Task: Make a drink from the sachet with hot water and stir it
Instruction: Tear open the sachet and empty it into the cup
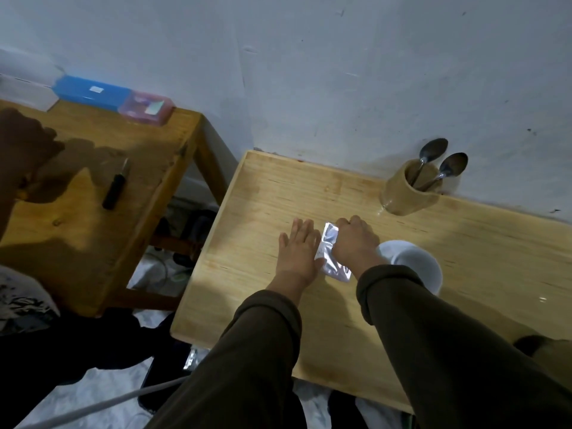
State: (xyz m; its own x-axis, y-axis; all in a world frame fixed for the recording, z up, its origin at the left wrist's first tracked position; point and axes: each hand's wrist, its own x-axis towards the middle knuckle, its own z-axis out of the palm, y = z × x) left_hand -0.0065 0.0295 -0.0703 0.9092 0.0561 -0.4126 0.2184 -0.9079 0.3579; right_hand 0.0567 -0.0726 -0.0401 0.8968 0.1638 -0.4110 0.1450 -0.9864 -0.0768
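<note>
A silver foil sachet (330, 249) lies flat on the light wooden table (309, 320). My left hand (298, 249) rests flat beside it with fingers together, its thumb touching the sachet's left edge. My right hand (354, 241) is curled over the sachet's right side and far corner, gripping it. A white cup (416, 264) stands just right of my right wrist, partly hidden by my sleeve. Two metal spoons (442, 164) stand in a wooden holder (408, 193) at the back by the wall.
A second wooden table (93, 230) stands to the left with a black-handled knife (116, 185), a blue box (91, 92) and a pink box (147, 108) on it. The wall runs close behind both tables. Cloth and cables lie on the floor between them.
</note>
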